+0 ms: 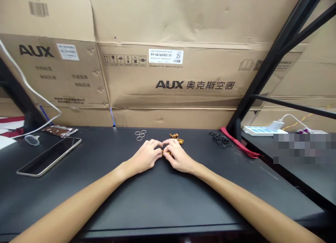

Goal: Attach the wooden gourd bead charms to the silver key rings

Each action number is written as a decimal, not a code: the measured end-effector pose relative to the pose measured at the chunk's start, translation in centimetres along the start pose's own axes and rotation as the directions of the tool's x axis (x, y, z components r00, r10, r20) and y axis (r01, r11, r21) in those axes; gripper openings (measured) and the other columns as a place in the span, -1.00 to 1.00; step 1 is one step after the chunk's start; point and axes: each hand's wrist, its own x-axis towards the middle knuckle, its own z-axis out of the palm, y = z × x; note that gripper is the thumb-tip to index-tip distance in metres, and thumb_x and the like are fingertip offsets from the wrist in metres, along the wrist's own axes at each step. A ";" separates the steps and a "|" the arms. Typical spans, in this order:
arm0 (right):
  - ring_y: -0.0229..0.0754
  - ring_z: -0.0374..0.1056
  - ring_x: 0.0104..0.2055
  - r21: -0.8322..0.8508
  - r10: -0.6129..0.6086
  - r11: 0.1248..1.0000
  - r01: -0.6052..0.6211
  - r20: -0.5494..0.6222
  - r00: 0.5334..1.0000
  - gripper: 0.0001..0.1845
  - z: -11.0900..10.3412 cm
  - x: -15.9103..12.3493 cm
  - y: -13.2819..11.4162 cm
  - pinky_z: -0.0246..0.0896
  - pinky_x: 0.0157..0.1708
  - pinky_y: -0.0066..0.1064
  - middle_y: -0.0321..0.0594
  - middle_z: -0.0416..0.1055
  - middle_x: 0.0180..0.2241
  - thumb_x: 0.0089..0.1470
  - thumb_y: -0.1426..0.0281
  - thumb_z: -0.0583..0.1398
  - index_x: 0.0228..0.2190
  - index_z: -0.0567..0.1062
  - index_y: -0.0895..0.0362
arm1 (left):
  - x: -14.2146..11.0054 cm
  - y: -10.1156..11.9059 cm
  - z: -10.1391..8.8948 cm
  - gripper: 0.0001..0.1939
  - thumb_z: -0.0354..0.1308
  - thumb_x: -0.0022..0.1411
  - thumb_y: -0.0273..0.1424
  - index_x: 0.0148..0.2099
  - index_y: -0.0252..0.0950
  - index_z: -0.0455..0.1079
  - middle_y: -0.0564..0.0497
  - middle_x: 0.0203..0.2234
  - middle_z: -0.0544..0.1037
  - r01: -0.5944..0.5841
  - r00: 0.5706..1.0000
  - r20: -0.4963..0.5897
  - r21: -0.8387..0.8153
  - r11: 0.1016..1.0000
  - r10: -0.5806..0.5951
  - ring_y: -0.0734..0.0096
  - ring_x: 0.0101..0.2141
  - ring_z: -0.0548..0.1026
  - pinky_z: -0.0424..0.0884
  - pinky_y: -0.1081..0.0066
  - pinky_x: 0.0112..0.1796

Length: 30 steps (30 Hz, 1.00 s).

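Note:
My left hand (147,155) and my right hand (179,156) meet at the middle of the black table (157,201). Their fingertips pinch a small glossy brown piece (163,153) between them, mostly covered by the fingers, so its exact kind cannot be made out. Just beyond my right hand lies a small heap of similar brown, rounded trinkets (180,141), partly hidden by the knuckles. Several silver metal rings (142,135) lie flat a little beyond my left hand.
Black oval loops (222,141) are piled at the right beside a red strap (238,144). A phone (51,156) lies at the left, near a clear plastic piece (32,140) and a white cable (34,90). Cardboard (131,96) stands behind; a power strip (259,131) sits right.

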 end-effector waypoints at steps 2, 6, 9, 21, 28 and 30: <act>-0.04 0.18 0.01 -0.043 0.010 0.999 -0.011 -0.011 1.000 -0.80 0.1 0.1 0.6 0.13 0.06 -0.05 -0.05 0.33 -0.11 0.21 0.43 0.03 -0.44 0.36 0.12 | 0.0 0.1 -0.1 -0.81 -0.04 0.34 -0.48 -0.23 -0.28 0.40 -0.10 -0.07 0.39 -0.012 1.000 0.008 0.019 1.000 0.012 0.20 -0.03 0.32 0.30 0.20 -0.07; 0.00 0.18 0.01 -0.114 0.111 0.985 -0.130 -0.163 0.980 -0.78 -0.1 0.1 2.1 0.12 0.04 -0.04 -0.01 0.34 -0.18 0.21 0.46 0.01 -0.45 0.37 0.13 | -0.1 0.1 -0.2 -0.81 -0.03 0.35 -0.44 -0.26 -0.27 0.40 -0.10 -0.06 0.38 -0.002 1.000 0.021 0.001 1.000 0.002 0.21 -0.06 0.34 0.31 0.21 -0.07; 0.00 0.16 0.05 -0.105 0.122 0.984 -0.141 -0.171 0.978 -0.81 -0.4 0.0 2.3 0.14 0.05 -0.08 -0.04 0.34 -0.17 0.20 0.41 0.06 -0.44 0.41 0.13 | -0.2 -0.3 0.0 -0.81 -0.02 0.34 -0.42 -0.28 -0.28 0.40 -0.10 -0.08 0.38 0.064 0.998 0.006 -0.013 0.998 -0.063 0.23 -0.08 0.35 0.31 0.21 -0.06; 0.03 0.16 0.07 -0.282 0.151 0.941 -0.186 -0.141 0.978 -0.73 -0.9 0.1 1.6 0.16 0.01 -0.10 -0.05 0.36 -0.05 0.13 0.19 0.19 -0.20 0.50 0.09 | -0.9 -4.1 -0.3 -0.90 0.06 0.27 -0.41 -0.23 -0.28 0.38 -0.11 -0.17 0.44 0.363 0.932 -0.109 0.206 0.909 -0.347 0.15 -0.11 0.37 0.32 0.20 -0.14; 0.13 0.02 0.19 -0.322 0.344 0.893 -0.315 0.037 0.938 -0.37 -0.6 -0.3 1.4 0.07 0.08 0.02 -0.08 0.20 0.14 0.02 -0.07 0.15 0.05 0.37 -0.02 | -1.2 -4.1 -0.2 -0.82 0.06 0.31 -0.31 -0.14 -0.26 0.42 -0.06 -0.15 0.49 0.287 0.957 -0.005 0.153 0.946 -0.289 0.21 -0.11 0.43 0.32 0.22 -0.07; 0.16 0.00 0.21 -0.319 0.382 0.880 -0.353 0.032 0.924 -0.35 -0.2 -0.2 2.1 0.06 0.09 0.05 -0.09 0.18 0.17 0.05 -0.07 0.11 0.08 0.34 0.00 | -1.2 -4.1 0.0 -0.76 0.03 0.33 -0.26 -0.08 -0.26 0.42 -0.06 -0.11 0.50 0.264 0.963 0.022 0.129 0.956 -0.269 0.21 -0.06 0.42 0.31 0.22 -0.03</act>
